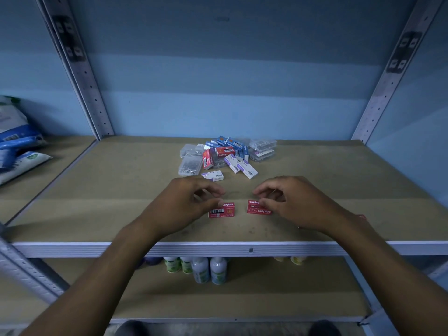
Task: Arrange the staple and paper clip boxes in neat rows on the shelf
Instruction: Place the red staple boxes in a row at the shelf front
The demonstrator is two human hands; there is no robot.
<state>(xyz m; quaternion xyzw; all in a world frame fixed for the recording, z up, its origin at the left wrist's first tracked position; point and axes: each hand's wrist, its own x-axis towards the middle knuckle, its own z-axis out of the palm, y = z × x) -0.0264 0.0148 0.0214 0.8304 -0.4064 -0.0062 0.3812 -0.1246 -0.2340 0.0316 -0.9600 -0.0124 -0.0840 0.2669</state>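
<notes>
From where I sit the job looks barely begun: my left hand [191, 202] curls its thumb and fingers onto the left red staple box [221, 210], and just beside it, a small gap between, my right hand [288, 202] pinches the right red staple box [258, 207], both flat near the front of the brown fibreboard shelf [97, 209]. That's two small glossy cardboard bricks starting a row. Behind them the jumbled pile [225, 156] of red, blue and white cartons and clear plastic clip boxes waits, unsorted.
</notes>
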